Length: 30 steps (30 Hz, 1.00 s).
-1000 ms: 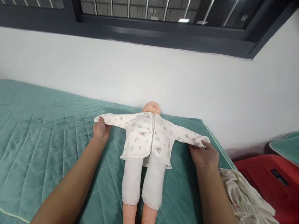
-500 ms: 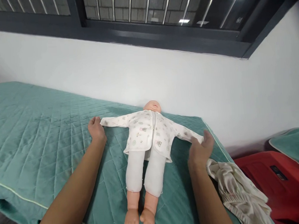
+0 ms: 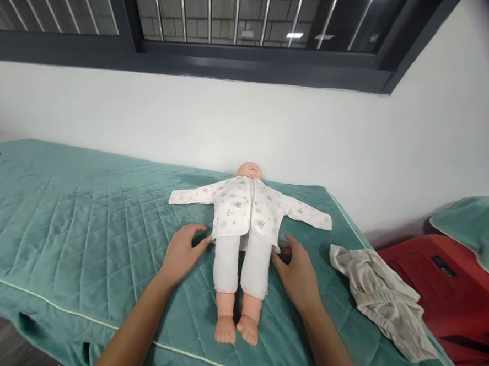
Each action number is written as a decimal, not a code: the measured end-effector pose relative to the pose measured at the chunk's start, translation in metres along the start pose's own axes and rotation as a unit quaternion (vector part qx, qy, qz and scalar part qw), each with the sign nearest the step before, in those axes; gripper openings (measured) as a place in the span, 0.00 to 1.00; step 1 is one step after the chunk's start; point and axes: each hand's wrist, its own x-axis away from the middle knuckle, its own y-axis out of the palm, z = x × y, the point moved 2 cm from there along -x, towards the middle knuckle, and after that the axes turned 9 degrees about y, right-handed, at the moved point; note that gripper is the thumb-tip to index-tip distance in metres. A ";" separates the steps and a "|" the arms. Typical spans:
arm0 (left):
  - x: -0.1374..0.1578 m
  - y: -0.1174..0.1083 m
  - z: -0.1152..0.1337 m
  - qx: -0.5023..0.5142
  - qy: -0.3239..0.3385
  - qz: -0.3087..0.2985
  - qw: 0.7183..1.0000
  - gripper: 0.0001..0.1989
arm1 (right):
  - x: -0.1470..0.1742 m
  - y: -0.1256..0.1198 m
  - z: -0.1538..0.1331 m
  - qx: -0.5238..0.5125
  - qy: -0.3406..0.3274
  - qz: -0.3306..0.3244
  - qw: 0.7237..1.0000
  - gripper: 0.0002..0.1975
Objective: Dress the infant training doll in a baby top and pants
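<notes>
A baby doll point(image 3: 245, 274) lies on its back, its feet toward me and its head at the wall. It wears a white printed baby jacket point(image 3: 232, 214) with both sleeves spread wide and the front edges meeting at the upper middle. The legs are white cloth, with bare plastic feet. At the jacket's lower left corner is my left hand point(image 3: 185, 255), thumb and fingers apart, the thumb tip against the hem. My right hand point(image 3: 298, 273) is at the lower right corner, fingers loosely bent and apart, thumb by the hem.
A green quilted cover point(image 3: 106, 230) lies under the doll. To the right sits a crumpled cream cloth garment point(image 3: 378, 293) with a gathered edge. Beyond it stands a red case point(image 3: 462, 285) with green fabric point(image 3: 479, 229) on top. A white wall point(image 3: 174, 115) rises behind.
Both hands have left the sleeve ends and moved inward and down to the jacket's bottom corners. The sleeves stay spread out. The view has shifted slightly.
</notes>
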 end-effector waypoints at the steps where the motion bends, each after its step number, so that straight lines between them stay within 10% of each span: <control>1: -0.001 0.001 0.002 -0.025 0.018 -0.021 0.999 0.15 | -0.001 0.001 -0.003 0.030 -0.008 -0.004 1.000 0.27; 9: -0.004 0.007 0.008 -0.149 0.087 -0.049 0.984 0.09 | -0.005 0.003 -0.012 0.116 -0.022 -0.005 0.993 0.17; 30: 0.002 0.001 0.010 -0.101 0.106 -0.066 0.987 0.09 | 0.004 -0.004 -0.005 0.089 0.019 0.029 0.995 0.17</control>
